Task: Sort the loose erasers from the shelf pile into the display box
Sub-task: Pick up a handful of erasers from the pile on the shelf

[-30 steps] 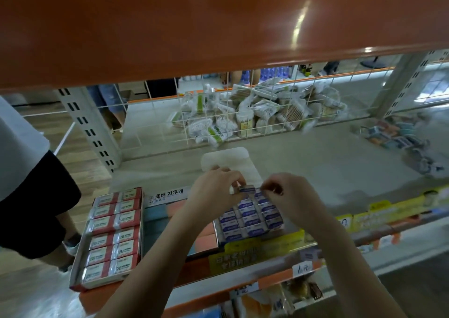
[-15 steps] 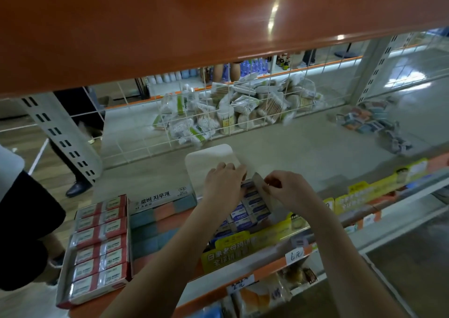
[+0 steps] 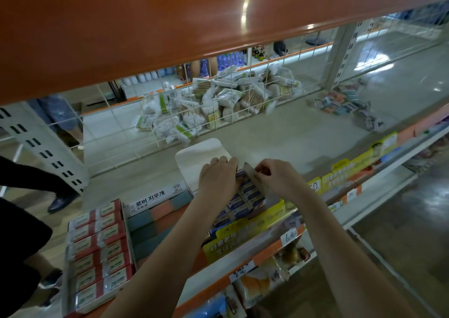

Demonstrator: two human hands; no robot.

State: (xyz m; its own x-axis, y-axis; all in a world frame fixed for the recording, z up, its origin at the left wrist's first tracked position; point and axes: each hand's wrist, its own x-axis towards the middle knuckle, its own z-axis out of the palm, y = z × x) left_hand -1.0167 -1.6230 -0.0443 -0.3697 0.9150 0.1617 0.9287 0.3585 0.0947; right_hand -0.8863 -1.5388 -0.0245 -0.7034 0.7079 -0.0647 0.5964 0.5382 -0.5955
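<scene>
While both hands (image 3: 220, 179) (image 3: 277, 179) cover it, display box (image 3: 245, 203) (back end) hides.

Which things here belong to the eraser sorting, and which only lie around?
Job: display box, blue erasers in it, loose pile, left hand, right hand.
Lying about: red-label eraser box, cotton swab packs, price tags.

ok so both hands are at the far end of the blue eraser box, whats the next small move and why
Probably press the far-end eraser down level. The left hand covers the far end of the display box, the right hand pinches its side flap, and the blue erasers nearer the camera already sit in neat rows.
</scene>
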